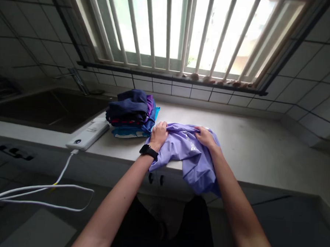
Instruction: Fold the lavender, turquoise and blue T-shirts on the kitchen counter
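A light purple garment [177,148] with white lettering lies bunched on the counter, part of it draping over the front edge. My left hand [159,133], with a black watch at the wrist, is closed on its left upper edge. On the right upper part of the cloth, my right hand [205,137] grips the fabric with bent fingers. A stack of folded clothes [132,109], dark blue on top with purple, red and bright blue layers, sits just left of my left hand. The garment's underside is hidden.
A white power strip [89,132] lies left of the stack, its white cable [64,170] looping below the counter edge. Farther left is a dark sink [52,106] with a metal faucet [79,81]. A barred window [175,32] rises behind the pale counter [257,150].
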Demonstrator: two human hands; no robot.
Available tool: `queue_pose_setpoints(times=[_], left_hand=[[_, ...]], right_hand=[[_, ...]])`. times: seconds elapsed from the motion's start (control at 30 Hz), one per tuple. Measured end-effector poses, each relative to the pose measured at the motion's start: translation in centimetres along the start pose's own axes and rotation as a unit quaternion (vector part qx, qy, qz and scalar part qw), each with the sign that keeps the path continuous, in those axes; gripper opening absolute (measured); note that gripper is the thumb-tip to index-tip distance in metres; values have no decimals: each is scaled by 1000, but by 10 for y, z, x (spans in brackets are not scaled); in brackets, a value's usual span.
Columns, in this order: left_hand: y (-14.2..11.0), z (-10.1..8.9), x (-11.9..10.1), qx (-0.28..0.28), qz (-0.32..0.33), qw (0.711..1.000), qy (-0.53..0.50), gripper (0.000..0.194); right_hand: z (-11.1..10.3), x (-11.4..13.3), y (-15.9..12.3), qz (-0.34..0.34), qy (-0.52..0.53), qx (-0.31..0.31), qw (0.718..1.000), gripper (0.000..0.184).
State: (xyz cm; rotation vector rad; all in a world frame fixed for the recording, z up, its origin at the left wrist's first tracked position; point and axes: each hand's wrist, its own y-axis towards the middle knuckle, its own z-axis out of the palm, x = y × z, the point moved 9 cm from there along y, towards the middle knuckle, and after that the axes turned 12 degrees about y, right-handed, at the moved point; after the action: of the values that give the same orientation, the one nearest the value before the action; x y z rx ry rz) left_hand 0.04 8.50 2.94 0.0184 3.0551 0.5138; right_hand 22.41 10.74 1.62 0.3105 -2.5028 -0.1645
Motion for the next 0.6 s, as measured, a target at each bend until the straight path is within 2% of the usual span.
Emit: queue_pose_setpoints(times=[0.13,0.2,0.27,0.33,0.43,0.53,0.6], left_hand=[[0,-14,18,-34,-55,997,-31,33],[7,-16,19,-2,-29,999,-42,36],[18,-17,12,37,21,997,-60,38],[32,-19,-1,50,71,992,-89,39],[48,-17,-30,38,158,980,-117,30],[48,0,-52,32,237,966,-94,24],[44,10,-56,27,255,963,-79,24]], right_hand=[[-16,-11,0,43,-36,-85,995,43],[-23,-16,0,72,-44,-112,990,38],[-22,-18,1,80,-26,-110,990,31],[-17,-14,4,54,15,-99,993,24],[-15,-1,7,-21,102,-115,988,14],[-24,9,6,-84,179,-162,967,7],[-32,11,3,-107,208,-197,952,6]])
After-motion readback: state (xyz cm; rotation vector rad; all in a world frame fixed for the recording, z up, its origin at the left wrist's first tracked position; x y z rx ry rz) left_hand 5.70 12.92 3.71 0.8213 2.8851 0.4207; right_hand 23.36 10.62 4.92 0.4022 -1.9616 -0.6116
